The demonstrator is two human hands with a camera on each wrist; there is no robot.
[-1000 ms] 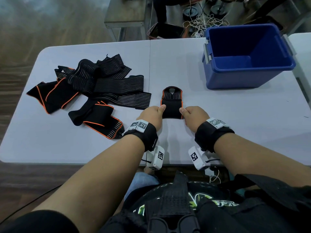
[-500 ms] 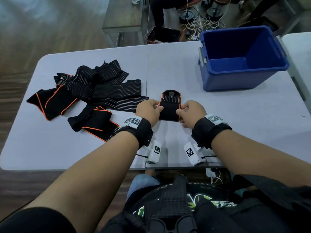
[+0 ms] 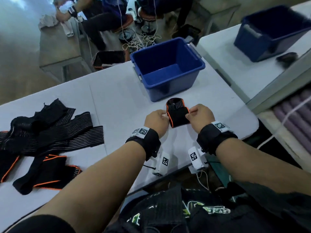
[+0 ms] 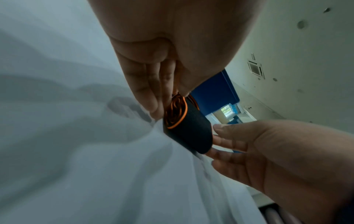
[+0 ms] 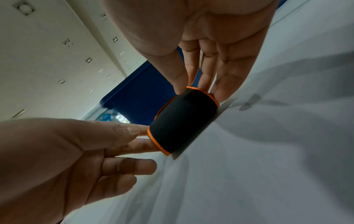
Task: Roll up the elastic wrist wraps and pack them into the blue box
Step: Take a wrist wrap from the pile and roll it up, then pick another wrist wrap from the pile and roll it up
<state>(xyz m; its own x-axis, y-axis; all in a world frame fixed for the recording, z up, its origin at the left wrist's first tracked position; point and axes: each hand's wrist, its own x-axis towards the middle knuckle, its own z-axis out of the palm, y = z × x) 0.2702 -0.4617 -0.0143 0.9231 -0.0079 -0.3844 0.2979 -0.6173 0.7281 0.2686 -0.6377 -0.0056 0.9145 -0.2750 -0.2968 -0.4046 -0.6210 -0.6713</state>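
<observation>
Black roll (image 3: 178, 117) lies crosswise between your hands, both pinching its ends; blue box (image 3: 168, 68) sits just beyond, upper centre, right hand (image 3: 200, 116) nearer.

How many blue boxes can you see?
2. One blue box sits on the table just beyond the hands. A second blue box is on the neighbouring table at the far right, partly cut off by the picture's edge.
</observation>
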